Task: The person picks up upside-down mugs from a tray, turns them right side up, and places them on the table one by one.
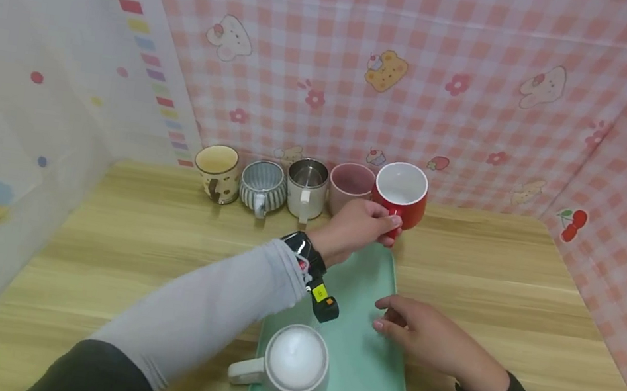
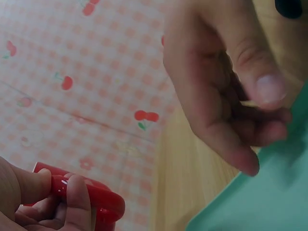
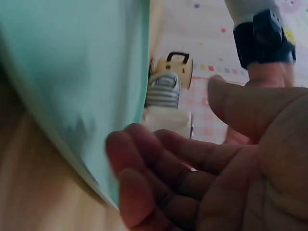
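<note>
My left hand [image 1: 358, 227] pinches the handle of a red mug [image 1: 415, 211] with a white inside, at the right end of a row of mugs by the back wall. In the left wrist view, thumb and fingers close round the red handle [image 2: 108, 199]. My right hand [image 1: 421, 331], its fingers loosely curled and holding nothing, hovers by the right edge of a mint-green tray [image 1: 364, 390]. On the tray's near end, an off-white mug [image 1: 296, 380] stands bottom up, its handle pointing left.
Left of the red mug stand a pink mug [image 1: 350, 181], a white mug with a steel inside [image 1: 312, 202], a grey striped mug [image 1: 271, 195] and a yellow spotted mug [image 1: 221, 179]. Cloth-covered walls [image 1: 333, 58] enclose the wooden table [image 1: 495, 274] at the back and sides.
</note>
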`<state>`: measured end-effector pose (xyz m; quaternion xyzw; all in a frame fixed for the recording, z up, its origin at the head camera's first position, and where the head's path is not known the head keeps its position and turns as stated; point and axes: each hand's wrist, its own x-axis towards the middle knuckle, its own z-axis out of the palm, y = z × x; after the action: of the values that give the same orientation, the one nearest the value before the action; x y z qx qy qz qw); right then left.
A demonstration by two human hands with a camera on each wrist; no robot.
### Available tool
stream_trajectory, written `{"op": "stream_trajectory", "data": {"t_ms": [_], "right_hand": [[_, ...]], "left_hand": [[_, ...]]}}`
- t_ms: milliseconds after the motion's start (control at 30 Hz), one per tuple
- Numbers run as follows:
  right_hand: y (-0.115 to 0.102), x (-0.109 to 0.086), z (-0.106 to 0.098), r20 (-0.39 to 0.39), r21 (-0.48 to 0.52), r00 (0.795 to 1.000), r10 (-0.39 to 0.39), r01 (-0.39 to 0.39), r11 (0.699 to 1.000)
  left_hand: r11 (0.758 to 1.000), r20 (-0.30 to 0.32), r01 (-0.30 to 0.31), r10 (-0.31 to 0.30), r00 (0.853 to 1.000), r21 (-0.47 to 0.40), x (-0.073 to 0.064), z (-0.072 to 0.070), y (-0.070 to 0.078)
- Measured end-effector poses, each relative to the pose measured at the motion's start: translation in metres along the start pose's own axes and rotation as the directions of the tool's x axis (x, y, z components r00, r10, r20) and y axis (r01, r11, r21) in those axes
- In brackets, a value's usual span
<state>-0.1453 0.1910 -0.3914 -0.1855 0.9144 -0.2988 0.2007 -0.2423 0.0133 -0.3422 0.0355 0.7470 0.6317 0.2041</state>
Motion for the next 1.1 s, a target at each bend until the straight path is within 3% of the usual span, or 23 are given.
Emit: {"op": "stream_trajectory", "data": {"t_ms": [167,367,567,767,900,1100], "right_hand": [[-0.001,-0.005,-0.003,-0.052,-0.177,0.998,0.023,-0.032,0.984],[0.002,-0.004,-0.001,-0.058,-0.27,0.997,0.054,-0.068,0.961],[0.005,-0.004,0.001,-0.036,-0.287,0.997,0.069,-0.077,0.955],[0.005,-0.003,0.004,-0.033,-0.322,0.995,0.092,-0.098,0.942],[0.005,-0.004,0.004,-0.042,-0.336,0.994,0.096,-0.105,0.936],[0.006,-0.005,0.004,-0.034,-0.316,0.996,0.085,-0.092,0.944]], "left_hand": [[0.999,-0.039,0.041,-0.042,0.998,-0.015,0.017,0.013,-0.001],[0.998,-0.11,0.062,-0.059,0.992,0.027,0.034,0.024,-0.007],[0.988,-0.17,0.098,-0.077,0.983,0.12,0.046,0.032,-0.016],[0.972,-0.236,0.104,-0.052,0.97,0.211,0.056,0.036,-0.024],[0.968,-0.244,0.108,-0.051,0.969,0.226,0.063,0.038,-0.027],[0.955,-0.264,0.167,-0.101,0.959,0.244,0.071,0.043,-0.031]]}}
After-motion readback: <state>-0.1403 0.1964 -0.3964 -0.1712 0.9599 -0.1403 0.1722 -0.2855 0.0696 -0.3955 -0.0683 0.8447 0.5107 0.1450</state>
